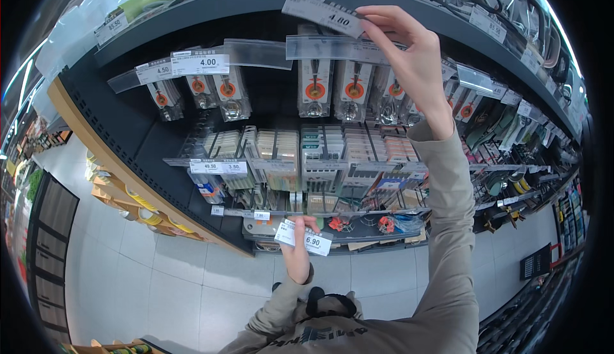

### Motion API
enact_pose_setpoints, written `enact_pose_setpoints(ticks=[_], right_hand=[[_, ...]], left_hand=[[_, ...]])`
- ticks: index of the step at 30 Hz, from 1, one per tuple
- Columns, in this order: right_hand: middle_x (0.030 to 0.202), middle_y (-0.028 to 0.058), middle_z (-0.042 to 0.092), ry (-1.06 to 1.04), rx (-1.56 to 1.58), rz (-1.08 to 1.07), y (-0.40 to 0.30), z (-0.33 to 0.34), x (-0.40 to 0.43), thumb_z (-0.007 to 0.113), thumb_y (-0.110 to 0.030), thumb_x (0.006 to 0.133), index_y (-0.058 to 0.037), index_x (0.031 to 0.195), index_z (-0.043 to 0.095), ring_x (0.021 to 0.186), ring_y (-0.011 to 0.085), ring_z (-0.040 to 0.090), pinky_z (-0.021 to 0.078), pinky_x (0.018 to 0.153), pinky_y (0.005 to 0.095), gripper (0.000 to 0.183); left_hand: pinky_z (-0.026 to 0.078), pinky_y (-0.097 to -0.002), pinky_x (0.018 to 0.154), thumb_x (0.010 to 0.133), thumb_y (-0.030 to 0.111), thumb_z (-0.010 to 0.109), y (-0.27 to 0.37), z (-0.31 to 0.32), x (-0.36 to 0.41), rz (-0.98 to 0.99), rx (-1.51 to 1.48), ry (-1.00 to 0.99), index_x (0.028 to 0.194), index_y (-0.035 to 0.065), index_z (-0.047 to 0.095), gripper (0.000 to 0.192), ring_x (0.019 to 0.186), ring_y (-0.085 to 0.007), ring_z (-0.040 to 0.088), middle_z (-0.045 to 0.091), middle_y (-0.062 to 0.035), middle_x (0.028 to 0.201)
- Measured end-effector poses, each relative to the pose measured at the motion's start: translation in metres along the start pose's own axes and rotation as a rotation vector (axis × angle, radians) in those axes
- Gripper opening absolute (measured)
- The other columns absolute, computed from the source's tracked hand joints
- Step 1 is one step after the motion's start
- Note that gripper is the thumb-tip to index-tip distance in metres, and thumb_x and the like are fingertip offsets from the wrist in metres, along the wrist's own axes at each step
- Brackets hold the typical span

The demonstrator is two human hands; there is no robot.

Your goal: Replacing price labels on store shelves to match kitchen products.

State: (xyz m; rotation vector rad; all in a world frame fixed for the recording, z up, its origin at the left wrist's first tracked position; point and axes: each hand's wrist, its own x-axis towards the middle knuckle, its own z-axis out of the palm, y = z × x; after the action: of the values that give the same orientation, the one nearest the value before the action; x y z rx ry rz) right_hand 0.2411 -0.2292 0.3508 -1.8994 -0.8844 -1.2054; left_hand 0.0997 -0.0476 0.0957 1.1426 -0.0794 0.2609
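Note:
Between the thumb and fingers of my right hand (416,55) is a printed price label (322,14), raised in front of the upper shelf edge. It looks like more than one layer, tilted down to the right. Just below it runs a clear plastic label strip (331,49), with carded metal utensils (314,88) hanging behind. Lower down, my left hand (297,255) pinches a white price label (312,241) under its thumb, close to the lowest shelf. Two more labels, an upper white label (200,64) and a greyer one (155,72), sit in the strip at left.
A dark shelf edge (240,1) curves above the hooks. Packs of chopsticks or similar utensils (321,155) hang on the middle row. A wooden end panel (144,167) borders the left, with yellow-edged dishes (144,200) beyond it. A black basket (535,262) stands at right on the tiled floor (240,277).

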Motion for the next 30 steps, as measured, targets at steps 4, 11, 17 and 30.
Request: enact_pose_setpoints(ticks=[4,11,17,30], right_hand=[[0.089,0.0089,0.070,-0.069,-0.056,-0.009,0.004,0.004,0.000,0.063,-0.006,0.085,-0.0047,0.103,0.066,0.084,0.0178,0.069,0.0526,0.075,0.0263,0.019],[0.091,0.0099,0.070,-0.059,-0.054,0.002,0.001,0.007,0.000,0.062,-0.004,0.084,-0.0040,0.104,0.066,0.084,0.0181,0.069,0.0525,0.075,0.0267,0.020],[0.094,0.0106,0.070,-0.067,-0.007,-0.004,0.002,0.004,-0.002,0.062,-0.002,0.084,-0.0021,0.105,0.065,0.085,0.0191,0.068,0.0527,0.075,0.0274,0.021],[0.092,0.0089,0.069,-0.052,0.042,-0.040,0.007,0.003,-0.004,0.062,-0.002,0.084,-0.0031,0.105,0.066,0.082,0.0159,0.067,0.0521,0.072,0.0267,0.021]], left_hand=[[0.038,-0.0192,0.053,0.099,0.022,0.044,0.025,0.014,0.040,0.043,0.008,-0.146,0.102,0.0025,0.056,0.023,0.061,-0.0045,0.049,0.056,-0.0027,0.072],[0.040,-0.0173,0.054,0.098,0.029,0.047,0.074,0.061,0.126,0.211,-0.096,-0.233,0.120,0.0009,0.051,0.036,0.059,-0.0023,0.051,0.056,-0.0016,0.070],[0.042,-0.0179,0.056,0.095,0.031,0.054,0.085,0.103,0.173,0.256,-0.239,-0.284,0.123,0.0012,0.050,0.041,0.066,-0.0041,0.055,0.058,-0.0019,0.075],[0.043,-0.0189,0.059,0.095,0.027,0.055,0.082,0.112,0.197,0.245,-0.253,-0.371,0.120,-0.0030,0.050,0.039,0.068,-0.0035,0.052,0.055,0.0005,0.077]])
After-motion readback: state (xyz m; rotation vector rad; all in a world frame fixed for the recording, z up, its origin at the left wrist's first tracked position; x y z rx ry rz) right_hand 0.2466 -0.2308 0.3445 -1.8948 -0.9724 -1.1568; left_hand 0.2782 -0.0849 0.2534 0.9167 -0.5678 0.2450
